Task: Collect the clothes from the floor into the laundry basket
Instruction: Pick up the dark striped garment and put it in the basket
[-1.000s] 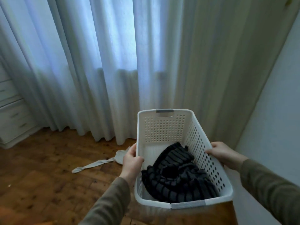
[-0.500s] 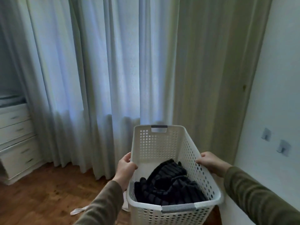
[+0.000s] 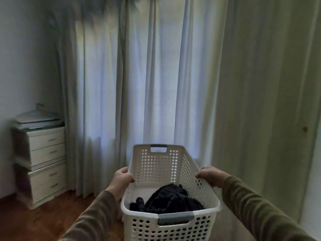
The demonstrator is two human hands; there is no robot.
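Clothes (image 3: 166,200) in the basket (image 3: 171,221) — curtain (image 3: 139,84) behind, drawers (image 3: 43,164) far left

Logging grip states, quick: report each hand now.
Left hand: closed on the left rim of the white perforated plastic laundry basket.
Right hand: closed on the basket's right rim.

Perforated matt white plastic basket (image 3: 157,168), dark soft cloth (image 3: 171,200), glossy wooden floor (image 3: 34,221), sheer fabric curtains (image 3: 132,84).
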